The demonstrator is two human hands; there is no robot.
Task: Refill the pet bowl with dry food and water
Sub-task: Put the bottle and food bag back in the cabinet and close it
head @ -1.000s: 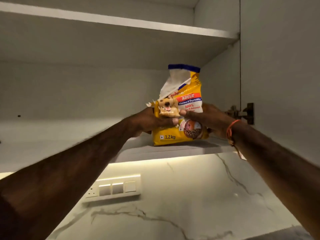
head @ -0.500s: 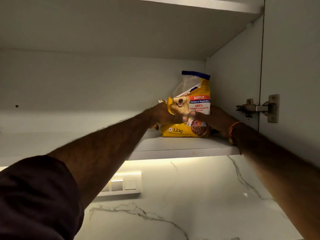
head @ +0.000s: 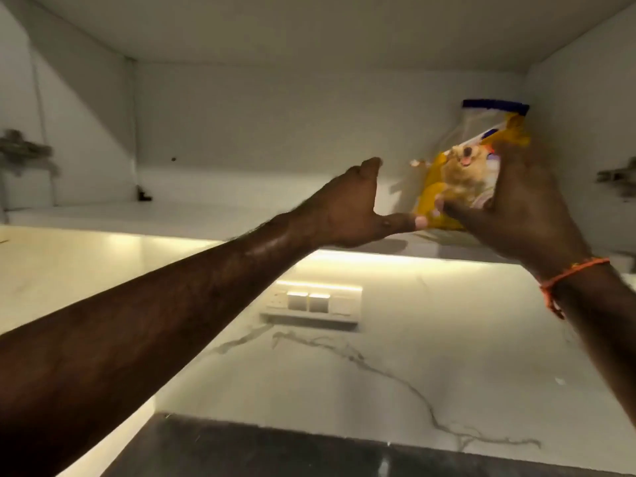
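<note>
Open cabinet (head: 275,132), white inside, seen from below; its shelf (head: 172,215) runs across behind both hands, lit strip along the underside. Marble wall (head: 447,356) below the hands, dark counter (head: 275,452) at the bottom edge. Switch plate (head: 311,302) on the wall, under and between the hands. Hinge (head: 617,175) just right of the right hand, blurred; a second blurred hinge (head: 20,149) far to the left.

Food bag (head: 444,180): yellow, blue top band, dog picture on the front, blurred by motion. Stands at the right end of the shelf, tilted, top crumpled and leaning right. Cannot tell if its base touches the shelf.

Right hand (head: 516,215) wraps the bag's right side, fingers up along the front, thumb low near the bottom; closed around the bag, gripping it. Orange thread band (head: 571,273) on that wrist.

Left hand (head: 347,208) just left of the bag, spread wide, fingers raised, palm facing the bag. Its thumb (head: 409,222) points right to the bag's lower left corner, at or touching it; contact unclear. Grips nothing.
</note>
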